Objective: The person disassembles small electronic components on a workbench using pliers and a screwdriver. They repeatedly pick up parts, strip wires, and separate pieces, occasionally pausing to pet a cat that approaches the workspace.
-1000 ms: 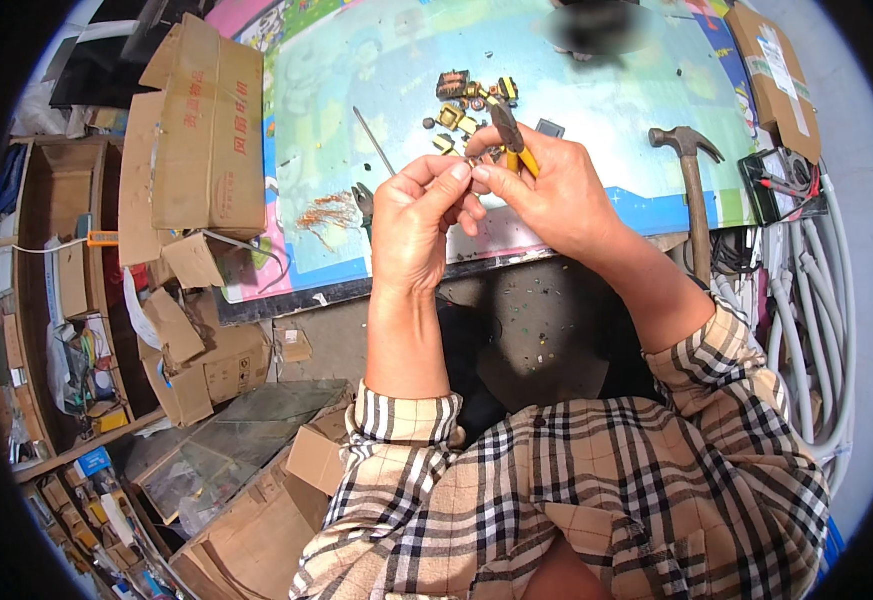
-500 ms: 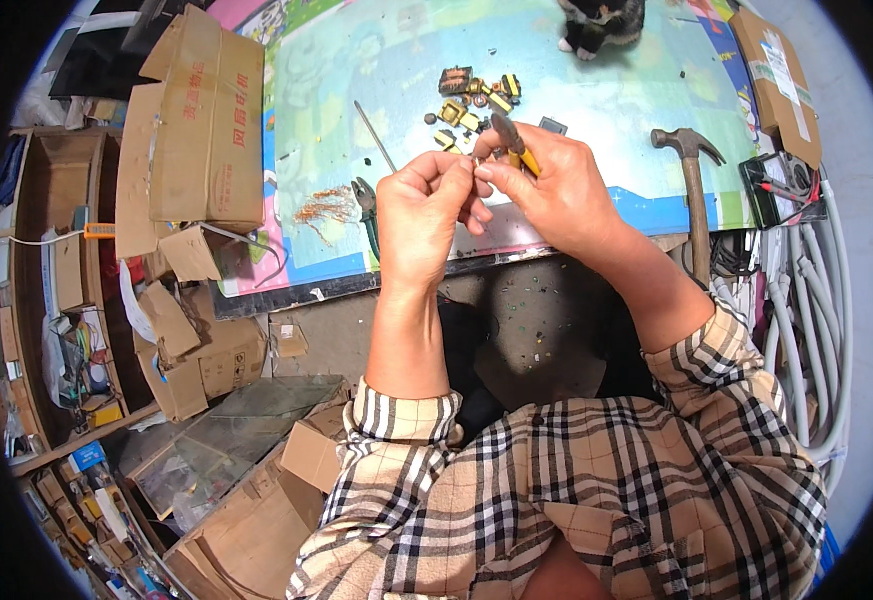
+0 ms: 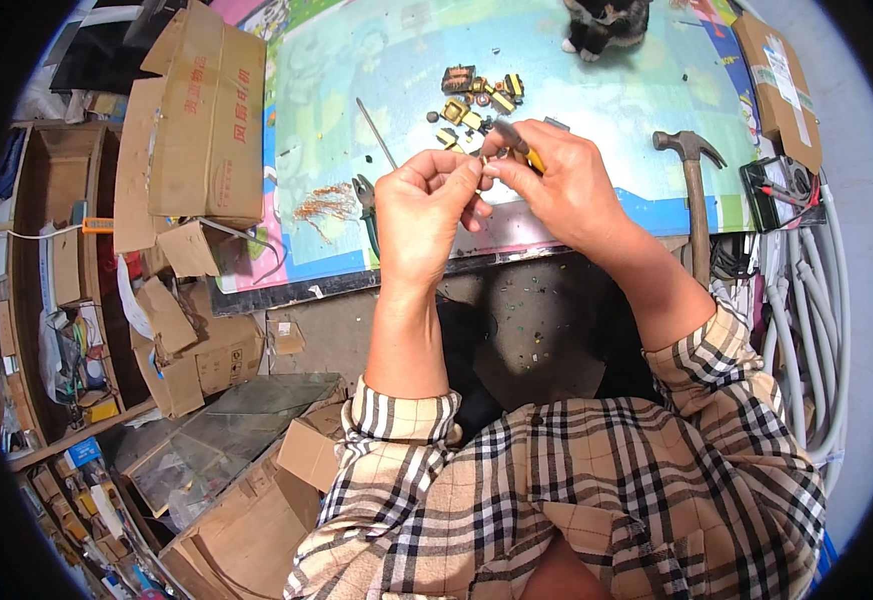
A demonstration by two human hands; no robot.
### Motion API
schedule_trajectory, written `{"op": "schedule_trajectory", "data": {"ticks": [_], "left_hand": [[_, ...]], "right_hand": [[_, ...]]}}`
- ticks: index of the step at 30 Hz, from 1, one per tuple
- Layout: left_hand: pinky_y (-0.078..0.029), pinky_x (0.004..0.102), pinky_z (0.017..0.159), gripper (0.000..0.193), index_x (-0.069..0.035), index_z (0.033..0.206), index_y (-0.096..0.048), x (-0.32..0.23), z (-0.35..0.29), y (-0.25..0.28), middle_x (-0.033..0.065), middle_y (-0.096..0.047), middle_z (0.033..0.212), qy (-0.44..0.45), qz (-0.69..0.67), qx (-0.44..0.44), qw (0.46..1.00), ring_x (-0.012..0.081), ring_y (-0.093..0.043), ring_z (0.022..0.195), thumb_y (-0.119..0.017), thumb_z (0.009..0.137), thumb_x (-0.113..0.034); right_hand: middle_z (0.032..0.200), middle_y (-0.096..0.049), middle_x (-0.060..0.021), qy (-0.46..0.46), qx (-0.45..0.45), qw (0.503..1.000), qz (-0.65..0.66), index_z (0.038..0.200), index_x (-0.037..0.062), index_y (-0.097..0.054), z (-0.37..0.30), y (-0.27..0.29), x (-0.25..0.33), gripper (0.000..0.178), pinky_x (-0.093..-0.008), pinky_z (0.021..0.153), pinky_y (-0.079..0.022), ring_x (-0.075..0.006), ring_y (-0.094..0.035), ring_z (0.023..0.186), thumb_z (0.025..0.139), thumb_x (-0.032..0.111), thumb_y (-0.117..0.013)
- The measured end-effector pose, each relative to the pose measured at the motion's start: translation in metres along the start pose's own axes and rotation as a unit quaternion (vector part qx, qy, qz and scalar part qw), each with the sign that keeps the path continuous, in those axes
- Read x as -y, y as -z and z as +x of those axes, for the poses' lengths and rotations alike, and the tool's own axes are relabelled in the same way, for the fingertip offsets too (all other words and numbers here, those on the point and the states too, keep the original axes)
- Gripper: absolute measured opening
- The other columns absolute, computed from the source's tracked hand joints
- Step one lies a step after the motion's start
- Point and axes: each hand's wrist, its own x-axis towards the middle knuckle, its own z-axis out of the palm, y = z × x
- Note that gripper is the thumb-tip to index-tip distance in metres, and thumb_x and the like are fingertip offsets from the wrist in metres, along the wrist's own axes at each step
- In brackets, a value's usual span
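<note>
My left hand [image 3: 414, 208] is closed in a pinch, thumb against index finger. Its fingertips meet those of my right hand [image 3: 568, 185] over a tiny pale piece [image 3: 485, 160], too small to name. Tucked in my right hand are yellow-handled pliers [image 3: 534, 159], their dark jaws pointing up and left. Just beyond the fingers lie yellow-and-black coil parts [image 3: 461, 113] and a copper-wound coil [image 3: 458, 79]. Left of my left hand are a bundle of copper wires [image 3: 324, 204], partly hidden green-handled cutters [image 3: 365, 195] and a thin screwdriver [image 3: 376, 132].
A hammer [image 3: 694, 185] lies at the table's right, its handle over the front edge. A cat [image 3: 606, 28] sits at the far side. Cardboard boxes stand left [image 3: 206, 125] and right [image 3: 778, 90]. Near the right corner is a meter with probe leads [image 3: 784, 192], above grey hoses [image 3: 816, 310].
The pliers in my right hand have tipped slightly lower and the right fingers have curled a little. The cat's head has shifted. My left hand has barely moved.
</note>
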Motion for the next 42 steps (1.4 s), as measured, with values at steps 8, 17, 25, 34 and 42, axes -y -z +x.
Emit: {"op": "schedule_trajectory", "data": {"ticks": [8,17,25,34,42], "left_hand": [[-0.041,0.0193,0.046,0.005,0.002,0.082,-0.061,0.004,0.001,0.000,0.0021,-0.060,0.065,-0.020,0.045,-0.032,0.998,0.0061,-0.052,0.051,-0.062,0.081,-0.003],[-0.041,0.0202,0.045,0.013,0.001,0.084,-0.060,0.004,0.001,-0.001,0.0044,-0.060,0.067,-0.006,-0.037,-0.020,0.999,0.0078,-0.053,0.051,-0.059,0.088,-0.011],[-0.045,0.0185,0.043,0.026,0.004,0.097,-0.062,0.009,0.009,0.010,0.0076,-0.064,0.072,0.125,-0.222,0.099,0.962,0.0084,-0.056,0.051,-0.056,0.093,-0.021],[-0.049,0.0198,0.045,0.024,0.004,0.100,-0.061,0.014,0.012,0.014,0.0095,-0.066,0.075,0.171,-0.313,0.147,0.923,0.0092,-0.060,0.056,-0.061,0.090,-0.017],[-0.050,0.0218,0.048,0.023,0.005,0.102,-0.060,0.017,0.015,0.010,0.0076,-0.066,0.078,0.166,-0.362,0.173,0.901,0.0099,-0.060,0.059,-0.060,0.090,-0.014]], "right_hand": [[0.080,-0.060,-0.0126,0.058,0.012,0.996,-0.067,0.098,0.0035,-0.060,0.000,-0.002,-0.003,0.022,-0.0380,0.061,-0.047,-0.0322,-0.060,0.070,0.079,0.012,-0.065],[0.077,-0.061,-0.0050,-0.140,0.057,0.972,0.178,0.098,0.0000,-0.062,0.002,0.002,-0.001,0.019,-0.0268,0.068,-0.046,-0.0101,-0.055,0.071,0.085,0.013,-0.063],[0.076,-0.060,-0.0023,-0.147,0.084,0.943,0.286,0.101,0.0003,-0.063,0.003,0.000,-0.008,0.022,-0.0246,0.068,-0.046,-0.0089,-0.054,0.071,0.086,0.016,-0.064],[0.075,-0.060,-0.0020,-0.162,0.105,0.953,0.235,0.102,0.0020,-0.065,0.005,0.010,-0.001,0.023,-0.0242,0.064,-0.046,-0.0086,-0.056,0.070,0.085,0.017,-0.064],[0.075,-0.061,-0.0019,-0.142,0.075,0.952,0.261,0.101,0.0011,-0.065,0.005,0.008,-0.003,0.021,-0.0230,0.064,-0.047,-0.0077,-0.056,0.068,0.086,0.016,-0.063]]}}
